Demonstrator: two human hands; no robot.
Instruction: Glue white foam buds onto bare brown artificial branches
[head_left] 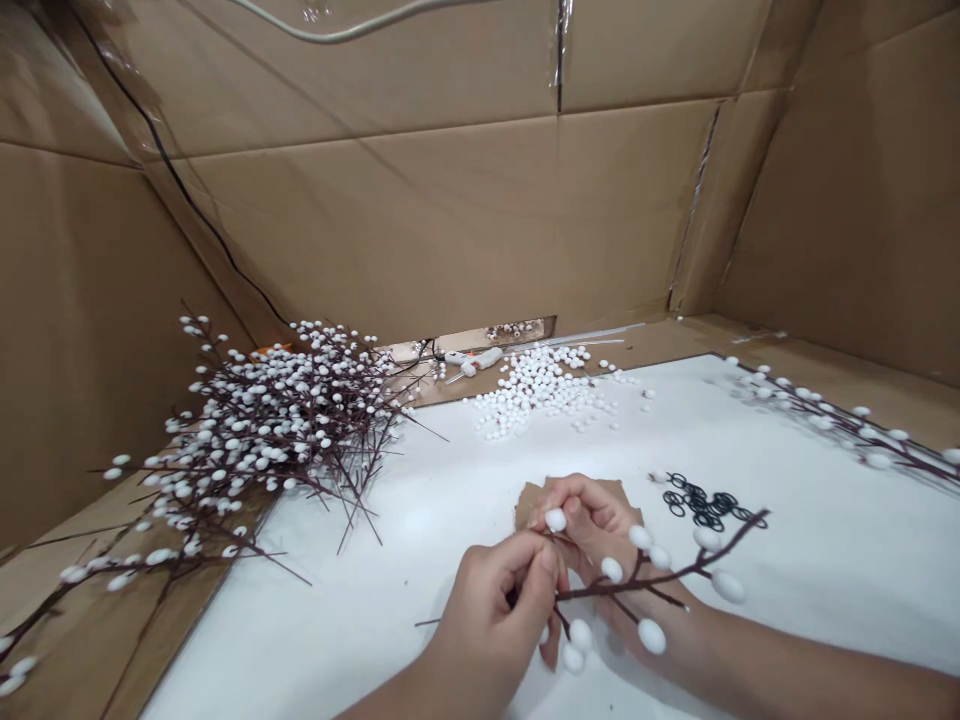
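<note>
Over a white sheet, artificial berry branch gripped in the left hand, white foam berry pinched in the curled right hand, black rubber rings scattered just beside.

Bright, even light fills the view, leaving only soft shadows beneath the hands on the white sheet. Wide-angle distortion splays the cardboard walls toward the frame edges, and the whole picture looks slightly soft.
</note>
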